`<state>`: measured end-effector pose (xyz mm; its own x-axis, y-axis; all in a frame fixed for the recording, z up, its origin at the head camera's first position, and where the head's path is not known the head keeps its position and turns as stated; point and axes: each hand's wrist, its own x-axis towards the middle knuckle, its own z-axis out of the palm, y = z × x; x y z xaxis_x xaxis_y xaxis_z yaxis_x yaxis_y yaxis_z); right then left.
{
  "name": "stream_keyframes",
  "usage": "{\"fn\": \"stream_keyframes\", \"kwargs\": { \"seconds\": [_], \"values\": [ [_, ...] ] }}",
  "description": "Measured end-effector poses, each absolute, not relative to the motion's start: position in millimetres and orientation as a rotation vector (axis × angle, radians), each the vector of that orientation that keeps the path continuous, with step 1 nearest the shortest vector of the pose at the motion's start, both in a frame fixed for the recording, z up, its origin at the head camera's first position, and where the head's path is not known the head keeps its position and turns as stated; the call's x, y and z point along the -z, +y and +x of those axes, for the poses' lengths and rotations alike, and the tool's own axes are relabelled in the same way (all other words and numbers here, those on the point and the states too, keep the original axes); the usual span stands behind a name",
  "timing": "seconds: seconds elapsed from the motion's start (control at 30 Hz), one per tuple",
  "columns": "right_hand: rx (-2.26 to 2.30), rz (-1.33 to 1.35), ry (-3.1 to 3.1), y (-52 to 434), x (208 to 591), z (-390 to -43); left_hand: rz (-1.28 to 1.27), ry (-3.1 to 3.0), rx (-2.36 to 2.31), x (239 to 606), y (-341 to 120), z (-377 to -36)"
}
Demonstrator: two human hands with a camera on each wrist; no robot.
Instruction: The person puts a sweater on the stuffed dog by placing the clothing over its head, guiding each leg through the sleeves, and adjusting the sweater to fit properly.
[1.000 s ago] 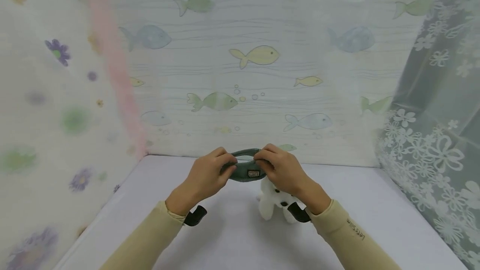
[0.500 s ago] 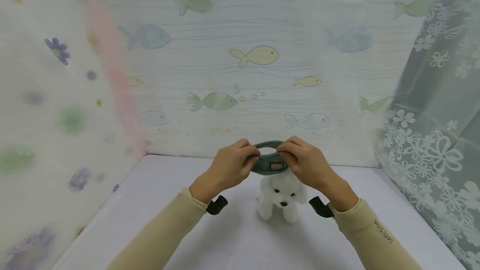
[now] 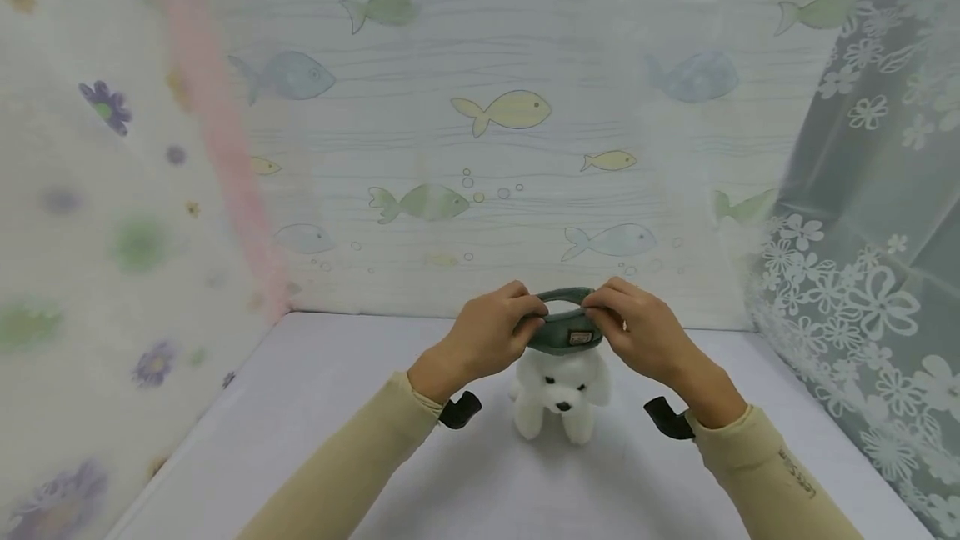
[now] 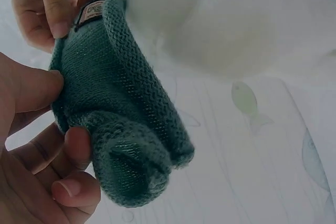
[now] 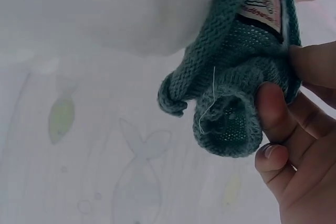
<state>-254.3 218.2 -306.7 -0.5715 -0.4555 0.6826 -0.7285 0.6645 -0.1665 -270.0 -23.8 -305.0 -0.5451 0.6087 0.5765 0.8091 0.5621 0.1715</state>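
A small green knitted garment (image 3: pixel 562 330) with a sewn label is stretched open between both hands. My left hand (image 3: pixel 491 333) pinches its left edge and my right hand (image 3: pixel 637 330) pinches its right edge. It sits right over the head of a white plush dog (image 3: pixel 561 394) that stands on the white table. In the left wrist view the knit (image 4: pixel 113 114) touches the dog's white fur (image 4: pixel 231 19), with my left hand's fingers (image 4: pixel 50 156) curled round it. In the right wrist view my right hand's fingers (image 5: pixel 294 145) grip the knit (image 5: pixel 236 77) under the fur.
The white table (image 3: pixel 315 440) is walled in by a fish-patterned curtain (image 3: pixel 495 115) at the back, a flowered sheet with a pink stripe (image 3: pixel 217 140) on the left and a grey lace curtain (image 3: pixel 862 232) on the right. Black wrist camera mounts (image 3: pixel 459 409) sit under both sleeves.
Both hands carried the green knit to the right and slightly away, from left of the dog to directly above its head, then lowered it onto the head.
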Motion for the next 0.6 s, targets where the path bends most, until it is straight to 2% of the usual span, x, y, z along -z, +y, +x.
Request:
{"fn": "stream_keyframes", "kwargs": {
  "seconds": [0.6],
  "values": [
    [-0.729, 0.872, -2.441, 228.3, 342.0, -245.6, -1.275, -2.326, 0.627, 340.1, -20.7, -273.2]
  ]
}}
